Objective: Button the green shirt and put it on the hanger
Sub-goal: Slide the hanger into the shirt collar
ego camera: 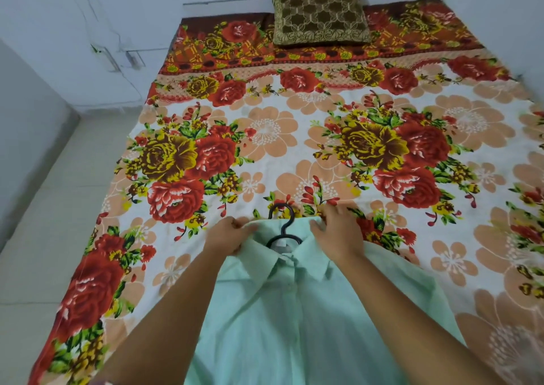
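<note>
The pale green shirt [282, 320] lies front up on the near part of the bed, its placket closed down the middle and its collar pointing away from me. A black hanger [283, 225] sits inside the neck, its hook sticking out past the collar onto the bedsheet. My left hand [228, 237] grips the left side of the collar and shoulder fabric. On the other side my right hand [335, 231] holds the collar, with the fingers curled over its far edge. The hanger's arms are hidden under the cloth.
The bed [294, 137] is covered by a floral sheet in red, orange and white. A brown-gold patterned cushion [319, 10] leans against the wall at the head. Pale tiled floor [38, 237] runs along the left side of the bed.
</note>
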